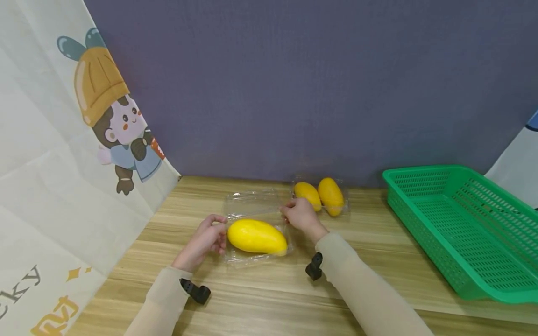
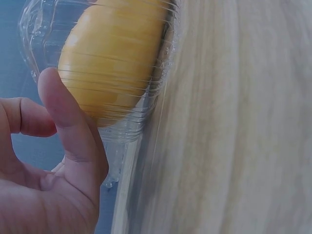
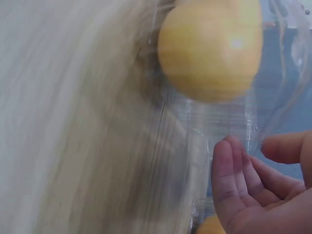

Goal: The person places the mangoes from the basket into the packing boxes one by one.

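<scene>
A large yellow mango-shaped fruit (image 1: 256, 236) lies in the base of a clear plastic clamshell box (image 1: 248, 261), whose clear lid (image 1: 252, 204) lies folded back behind it. My left hand (image 1: 207, 238) is at the box's left side, fingertips against or very near the plastic. In the left wrist view, the thumb and straight fingers are beside the box wall. Over at the right end of the hinge and lid, my right hand (image 1: 300, 215) has its fingers extended. A gap shows between thumb and fingers in the right wrist view; firm contact with the plastic cannot be made out.
Behind my right hand, two smaller yellow-orange mangoes (image 1: 330, 196) sit in another clear box (image 1: 346, 204). A green perforated basket (image 1: 424, 238) stands on the right side of the wooden table (image 1: 269, 303). A dark blue-grey panel (image 1: 294, 93) rises along the table's back edge.
</scene>
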